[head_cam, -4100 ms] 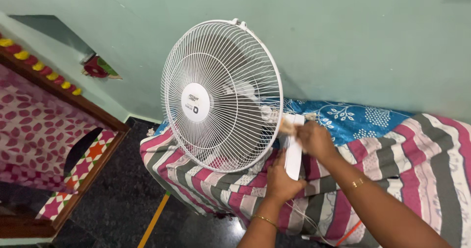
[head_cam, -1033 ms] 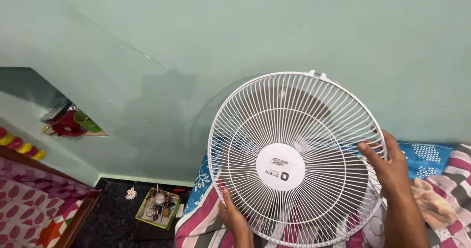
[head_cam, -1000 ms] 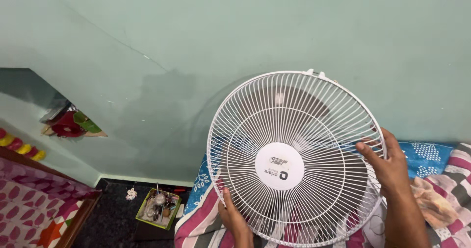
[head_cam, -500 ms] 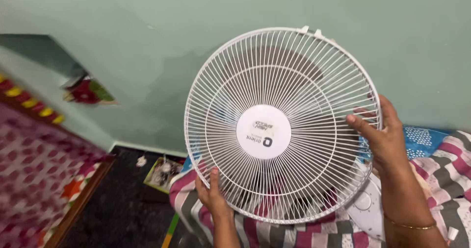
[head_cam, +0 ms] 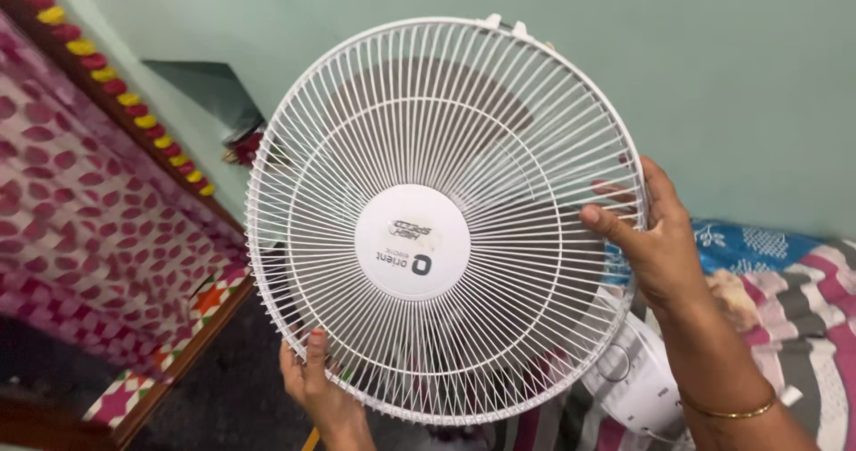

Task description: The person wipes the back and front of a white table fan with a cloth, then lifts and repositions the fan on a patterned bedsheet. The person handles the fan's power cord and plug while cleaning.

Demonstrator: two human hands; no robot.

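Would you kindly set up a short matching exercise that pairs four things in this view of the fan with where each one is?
Things:
1. left hand
2. right hand
3. round centre cap
4. striped bedcover

Places:
A. in the middle of the white fan guard
B. gripping the guard's right rim
C. at the lower right, behind the fan
D. gripping the guard's bottom rim

Pairs: 1-D, 2-B, 3-A, 4-C
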